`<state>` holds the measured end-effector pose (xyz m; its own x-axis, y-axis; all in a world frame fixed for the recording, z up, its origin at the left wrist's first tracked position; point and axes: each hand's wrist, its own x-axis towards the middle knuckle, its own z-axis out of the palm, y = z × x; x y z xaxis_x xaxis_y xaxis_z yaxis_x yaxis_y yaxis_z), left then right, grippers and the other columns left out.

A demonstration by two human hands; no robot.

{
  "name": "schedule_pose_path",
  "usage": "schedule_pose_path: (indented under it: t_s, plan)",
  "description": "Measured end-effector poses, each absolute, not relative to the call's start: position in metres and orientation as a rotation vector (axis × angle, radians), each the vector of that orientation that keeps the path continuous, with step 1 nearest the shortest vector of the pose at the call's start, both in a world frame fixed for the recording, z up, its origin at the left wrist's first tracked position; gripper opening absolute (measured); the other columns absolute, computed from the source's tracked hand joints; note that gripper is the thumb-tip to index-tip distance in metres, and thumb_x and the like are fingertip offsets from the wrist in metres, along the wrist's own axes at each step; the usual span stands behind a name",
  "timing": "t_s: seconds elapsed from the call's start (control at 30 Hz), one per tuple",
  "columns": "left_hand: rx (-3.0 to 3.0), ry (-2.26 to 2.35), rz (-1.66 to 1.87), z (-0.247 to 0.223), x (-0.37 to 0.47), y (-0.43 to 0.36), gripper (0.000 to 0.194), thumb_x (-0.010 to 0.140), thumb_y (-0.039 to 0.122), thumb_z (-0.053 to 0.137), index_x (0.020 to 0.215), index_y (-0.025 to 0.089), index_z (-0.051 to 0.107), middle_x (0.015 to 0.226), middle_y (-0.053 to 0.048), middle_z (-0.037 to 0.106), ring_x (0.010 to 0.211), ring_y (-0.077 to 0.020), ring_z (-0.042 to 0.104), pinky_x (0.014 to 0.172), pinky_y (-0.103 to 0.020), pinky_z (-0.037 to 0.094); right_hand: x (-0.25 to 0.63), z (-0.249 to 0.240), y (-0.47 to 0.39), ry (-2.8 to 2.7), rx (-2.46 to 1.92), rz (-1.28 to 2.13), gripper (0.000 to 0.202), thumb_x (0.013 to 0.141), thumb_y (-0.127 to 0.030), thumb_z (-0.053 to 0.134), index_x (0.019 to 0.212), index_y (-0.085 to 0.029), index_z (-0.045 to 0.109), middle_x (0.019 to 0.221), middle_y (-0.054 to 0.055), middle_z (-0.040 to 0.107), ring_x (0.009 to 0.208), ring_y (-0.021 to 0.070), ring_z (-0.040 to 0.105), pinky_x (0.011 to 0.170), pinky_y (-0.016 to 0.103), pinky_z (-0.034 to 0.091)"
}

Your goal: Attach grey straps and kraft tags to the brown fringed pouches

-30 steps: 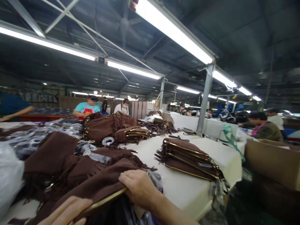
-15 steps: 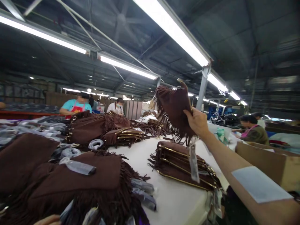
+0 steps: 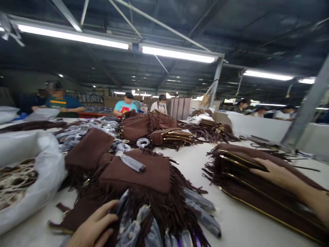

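My left hand (image 3: pixel 94 224) is at the bottom, fingers apart and slightly bent, by the fringe and plastic-wrapped straps (image 3: pixel 132 228) of a brown fringed bag (image 3: pixel 138 171). A wrapped piece lies across that bag's top. At the right, my right hand (image 3: pixel 275 175) is on a stack of brown fringed bags (image 3: pixel 257 202) with gold-coloured edges. Its thumb and fingers are on either side of the top bag's edge, pinching it. Part of the hand is hidden among the bags.
A white sack (image 3: pixel 52 171) with pale ring-shaped pieces stands at the left. More brown bags (image 3: pixel 136 127) and wrapped straps (image 3: pixel 89 128) are piled farther back on the white table (image 3: pixel 187 156). Several co-workers sit beyond, one in a red apron (image 3: pixel 125 109). A metal post (image 3: pixel 308 103) rises at the right.
My right hand has come down from holding a fringed bag in the air to the stack. The view has swung left, and more of my left hand shows.
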<state>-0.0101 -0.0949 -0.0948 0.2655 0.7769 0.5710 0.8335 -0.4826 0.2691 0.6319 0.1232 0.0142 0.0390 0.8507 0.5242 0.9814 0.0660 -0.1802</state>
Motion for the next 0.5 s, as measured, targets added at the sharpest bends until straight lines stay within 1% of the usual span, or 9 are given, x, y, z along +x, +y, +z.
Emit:
schedule_pose_path:
  t_s: [0.03,0.1,0.17,0.23,0.27,0.33,0.4,0.47,0.5]
  plan:
    - [-2.443,-1.597,-1.029,-0.083,-0.007,-0.097,0.024,0.089,0.026,0.052,0.103,0.032,0.071,0.132,-0.002,0.064,0.112,-0.0202,0.066,0.093,-0.023,0.054,0.631,0.016,0.129,-1.887,-1.795,-0.305,0.041,0.064,-0.058,0.065,0.082,-0.022,0.074,0.101,0.028,0.073,0.093,0.0448,0.069,0.076,0.058,0.049]
    - [-2.448,-1.700,-1.111,-0.059,0.004,-0.097,0.022,0.092,0.025,0.049,0.091,0.027,0.070,0.119,-0.005,0.069,0.104,-0.0193,0.068,0.089,-0.022,0.054,0.614,0.019,0.133,-2.006,-1.630,-0.285,0.042,0.062,-0.059,0.068,0.086,-0.024,0.073,0.102,0.026,0.072,0.094,0.0438,0.068,0.082,0.058,0.049]
    - [-2.467,-1.766,-1.201,-0.039,0.015,-0.094,0.023,0.094,0.022,0.045,0.086,0.024,0.067,0.103,-0.006,0.071,0.095,-0.0182,0.067,0.084,-0.023,0.053,0.572,0.019,0.125,-2.092,-1.383,-0.303,0.038,0.070,-0.058,0.062,0.091,-0.028,0.071,0.105,0.022,0.073,0.095,0.0399,0.069,0.086,0.056,0.050]
    - [-2.510,-1.784,-1.264,-0.029,0.026,-0.089,0.024,0.094,0.020,0.043,0.083,0.021,0.065,0.095,-0.006,0.069,0.090,-0.0181,0.064,0.083,-0.024,0.051,0.506,0.017,0.105,-2.152,-1.211,-0.279,0.030,0.080,-0.053,0.055,0.090,-0.029,0.069,0.097,0.015,0.075,0.087,0.0347,0.071,0.082,0.052,0.055]
    - [-2.533,-1.794,-1.283,-0.027,0.031,-0.087,0.023,0.093,0.019,0.044,0.082,0.021,0.064,0.094,-0.006,0.067,0.090,-0.0183,0.063,0.083,-0.025,0.050,0.467,0.016,0.092,-2.229,-1.143,-0.235,0.028,0.086,-0.049,0.051,0.090,-0.029,0.069,0.095,0.012,0.076,0.086,0.0315,0.072,0.082,0.048,0.056]
    - [-2.587,-1.829,-1.272,-0.031,0.039,-0.085,0.020,0.089,0.015,0.047,0.080,0.020,0.064,0.094,-0.007,0.065,0.089,-0.0188,0.062,0.082,-0.026,0.048,0.386,0.017,0.066,-2.362,-1.043,-0.170,0.031,0.095,-0.040,0.041,0.090,-0.028,0.069,0.097,0.008,0.076,0.089,0.0261,0.072,0.081,0.039,0.056]
    - [-2.608,-1.883,-1.254,-0.038,0.044,-0.086,0.017,0.084,0.010,0.049,0.080,0.019,0.063,0.095,-0.008,0.064,0.091,-0.0199,0.061,0.082,-0.027,0.046,0.309,0.020,0.047,-2.493,-1.004,-0.150,0.034,0.100,-0.032,0.035,0.100,-0.025,0.069,0.103,0.007,0.075,0.094,0.0220,0.071,0.084,0.035,0.055]
    - [-2.566,-1.906,-1.322,-0.041,0.046,-0.090,0.017,0.081,0.009,0.050,0.080,0.019,0.063,0.102,-0.009,0.063,0.099,-0.0217,0.059,0.087,-0.029,0.045,0.246,0.023,0.039,-2.528,-1.072,-0.263,0.031,0.100,-0.031,0.042,0.122,-0.021,0.061,0.118,0.011,0.071,0.107,0.0219,0.067,0.089,0.034,0.052]
    - [-2.525,-1.902,-1.400,-0.040,0.044,-0.092,0.016,0.082,0.010,0.049,0.080,0.019,0.062,0.107,-0.009,0.063,0.102,-0.0224,0.058,0.090,-0.030,0.043,0.221,0.024,0.038,-2.532,-1.099,-0.299,0.034,0.097,-0.033,0.049,0.126,-0.018,0.058,0.116,0.014,0.071,0.106,0.0252,0.068,0.084,0.035,0.053]
